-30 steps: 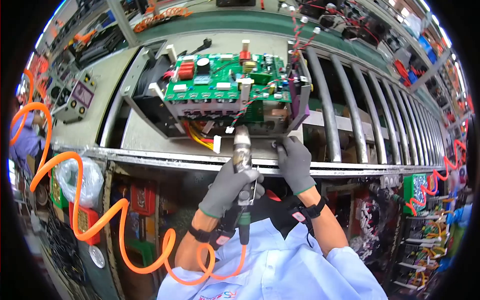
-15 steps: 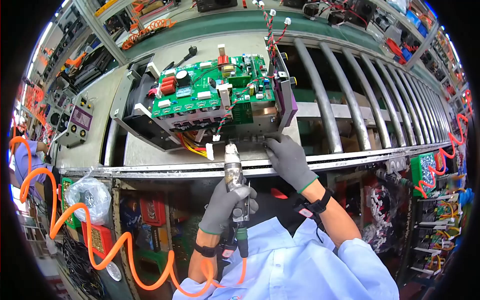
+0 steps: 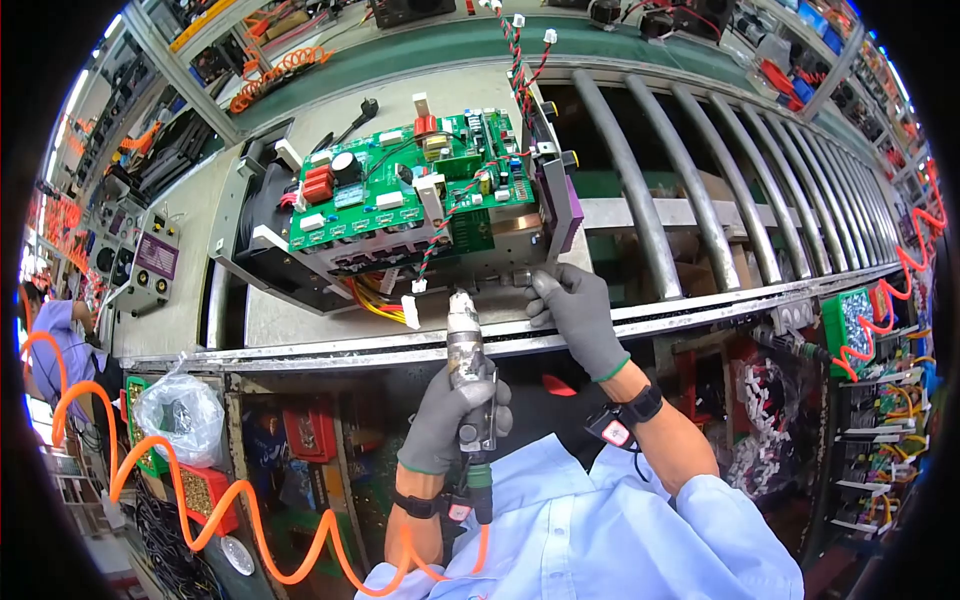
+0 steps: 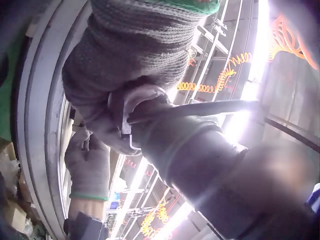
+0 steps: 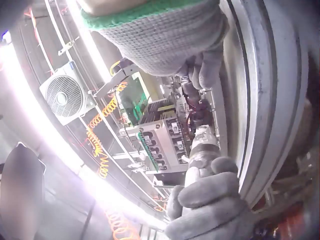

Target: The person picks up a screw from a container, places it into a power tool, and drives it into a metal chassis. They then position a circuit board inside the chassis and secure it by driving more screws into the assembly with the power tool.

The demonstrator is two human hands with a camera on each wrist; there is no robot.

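Observation:
My gloved left hand (image 3: 452, 418) grips a worn metal air screwdriver (image 3: 466, 345), its nose pointing at the lower front of a chassis. An orange coiled hose (image 3: 250, 500) runs from the tool's green-collared tail. My gloved right hand (image 3: 582, 318) pinches a small metal cylindrical piece (image 3: 515, 278) between thumb and fingers, just right of the tool's nose. In the right wrist view, those fingertips lie close beyond the nose of the screwdriver (image 5: 204, 140). A green circuit board (image 3: 370, 215) tops the chassis, with a black fan housing (image 3: 268, 205) at its left and a purple panel (image 3: 568, 215) at its right.
Metal rollers (image 3: 690, 180) run off to the right of the chassis. A metal rail (image 3: 330, 350) edges the bench. White connectors (image 3: 410, 312) hang in front of the chassis. Bins of screws (image 3: 205, 495) and a plastic bag (image 3: 182, 415) stand at lower left; another person (image 3: 62, 335) is beyond.
The screwdriver's nose has drawn back slightly from the chassis. My right hand has moved from the bench edge toward the tool's nose, with the small metal piece now showing at its fingertips.

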